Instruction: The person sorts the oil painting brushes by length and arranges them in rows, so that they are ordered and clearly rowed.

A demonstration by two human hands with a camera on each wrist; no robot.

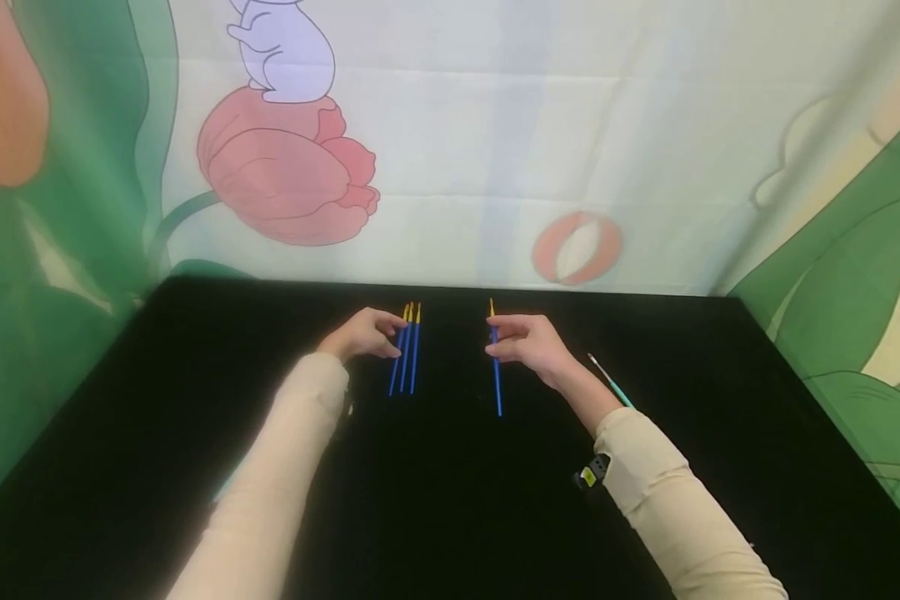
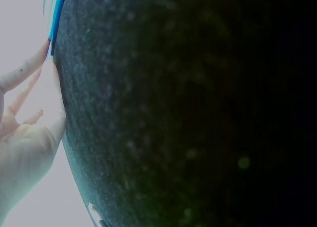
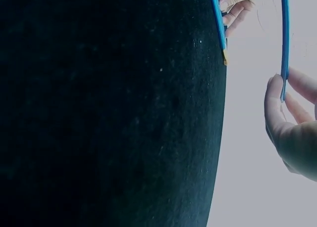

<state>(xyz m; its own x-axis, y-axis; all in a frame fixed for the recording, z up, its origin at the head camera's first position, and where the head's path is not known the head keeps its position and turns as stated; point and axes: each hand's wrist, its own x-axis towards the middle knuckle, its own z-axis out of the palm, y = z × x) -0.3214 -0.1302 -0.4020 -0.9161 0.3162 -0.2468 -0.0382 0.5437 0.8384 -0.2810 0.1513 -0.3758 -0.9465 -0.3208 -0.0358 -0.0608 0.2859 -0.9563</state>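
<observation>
Three slim blue paintbrushes (image 1: pixel 407 358) with yellow upper ends lie side by side on the black table, slightly fanned. My left hand (image 1: pixel 365 333) is at the leftmost of them, and in the left wrist view its thumb and a finger pinch a blue handle (image 2: pixel 57 19). To the right, my right hand (image 1: pixel 532 343) pinches another blue paintbrush (image 1: pixel 498 383) just below its yellow end, between thumb and fingers. The right wrist view shows this brush's blue handle (image 3: pixel 285 34) standing out from the fingertips.
A teal-handled paintbrush (image 1: pixel 611 382) lies right of my right wrist, partly under the sleeve. A teal thing (image 1: pixel 225 487) peeks out beside my left sleeve. Behind the black table (image 1: pixel 435 500) hangs a printed curtain (image 1: pixel 450 150), with green panels at both sides.
</observation>
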